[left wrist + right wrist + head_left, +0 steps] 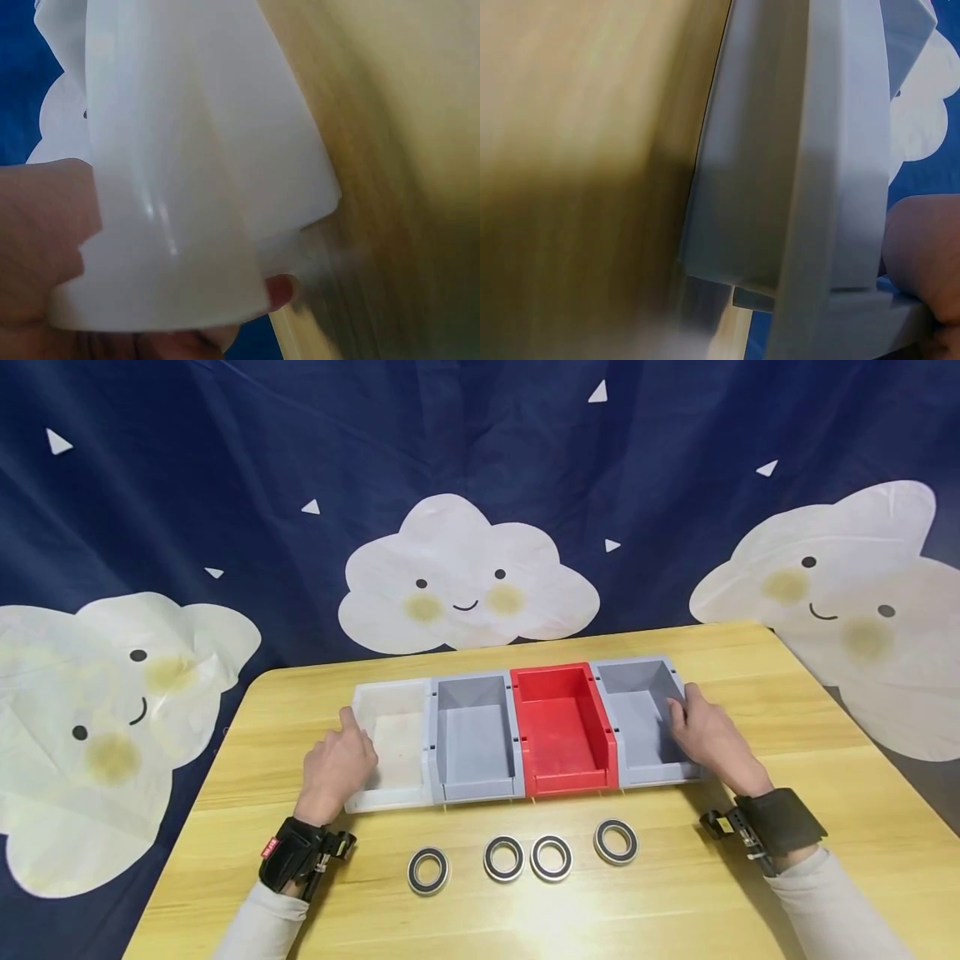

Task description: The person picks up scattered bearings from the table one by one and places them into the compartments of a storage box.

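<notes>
- Bin row (520, 727) is spanning the wooden table (262, 760), beyond four bearings (491, 859).
- Left hand (339, 772) is gripping the white end bin (390, 800) by its outer side.
- Right hand (716, 742) is gripping the grey end bin (660, 773), thumb reaching inside.

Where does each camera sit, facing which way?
Head: worn there, looking forward and down at white, grey and red plastic bins; left hand and right hand show.
Left wrist: worn there, facing the white bin; left hand shows.
Right wrist: likewise, facing the rightmost grey bin; right hand shows.
Wrist views share the wooden tabletop.
</notes>
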### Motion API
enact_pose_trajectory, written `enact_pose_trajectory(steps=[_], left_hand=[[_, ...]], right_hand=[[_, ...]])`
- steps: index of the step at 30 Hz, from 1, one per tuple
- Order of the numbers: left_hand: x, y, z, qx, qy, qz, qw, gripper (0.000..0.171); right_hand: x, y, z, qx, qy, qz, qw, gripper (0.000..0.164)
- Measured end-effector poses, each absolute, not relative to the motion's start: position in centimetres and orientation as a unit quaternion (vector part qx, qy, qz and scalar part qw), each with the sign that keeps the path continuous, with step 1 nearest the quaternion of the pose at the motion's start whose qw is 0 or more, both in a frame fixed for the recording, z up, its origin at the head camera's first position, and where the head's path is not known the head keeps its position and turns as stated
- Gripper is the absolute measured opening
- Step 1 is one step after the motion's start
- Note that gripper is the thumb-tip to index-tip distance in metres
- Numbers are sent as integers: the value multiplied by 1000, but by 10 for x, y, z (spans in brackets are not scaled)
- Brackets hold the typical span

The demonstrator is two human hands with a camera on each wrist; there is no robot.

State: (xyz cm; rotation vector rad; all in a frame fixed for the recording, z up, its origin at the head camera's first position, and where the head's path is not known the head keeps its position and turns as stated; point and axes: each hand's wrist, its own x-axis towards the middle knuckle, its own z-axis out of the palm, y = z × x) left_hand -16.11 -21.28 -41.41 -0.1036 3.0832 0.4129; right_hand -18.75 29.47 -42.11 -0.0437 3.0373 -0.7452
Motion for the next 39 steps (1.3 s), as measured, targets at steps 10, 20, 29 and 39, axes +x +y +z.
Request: enact_pose_trajectory(steps=[10, 20, 29, 39], left_hand=[[-159, -210, -418, -33, 992, 120, -7, 40], [-159, -208, -418, -46, 993, 105, 3, 45], [-159, -208, -416, -41, 993, 108, -6, 44], [-160, -207, -417, -42, 993, 106, -11, 41]], right_hand=[[-177, 297, -418, -9, 974, -226, -16, 55], [-135, 272, -389, -122, 922, -212, -302, 54], [-81, 234, -392, -243, 945, -176, -128, 39], [-61, 223, -420, -285, 943, -151, -86, 56]])
